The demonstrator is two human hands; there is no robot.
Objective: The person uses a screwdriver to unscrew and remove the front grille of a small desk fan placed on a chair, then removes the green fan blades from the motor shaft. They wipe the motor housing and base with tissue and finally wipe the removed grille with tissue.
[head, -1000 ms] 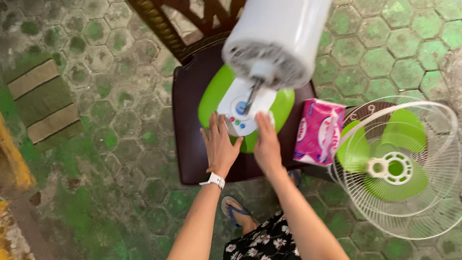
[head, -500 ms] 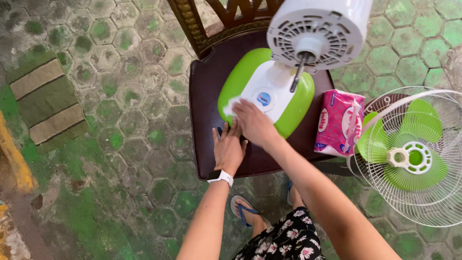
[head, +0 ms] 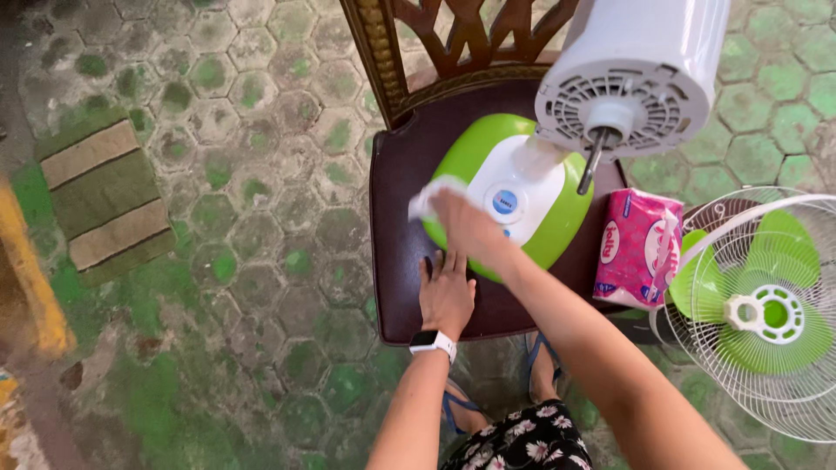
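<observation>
A fan's green and white base stands on a dark brown chair seat. Its white motor head with a bare metal shaft leans over the base's right side. My right hand is blurred and presses a white tissue against the base's left edge. Fingers spread, my left hand lies flat on the seat just below the base and holds nothing. A white smartwatch is on my left wrist.
A pink tissue pack lies on the seat's right side. A white wire fan guard with green blades leans at the right. The chair's carved wooden back rises behind. Mossy hexagonal pavers and a striped mat cover the ground.
My right hand has slid left across the fan base with the tissue. My left hand has moved down onto the seat. The view has shifted, so the chair now sits lower and more central.
</observation>
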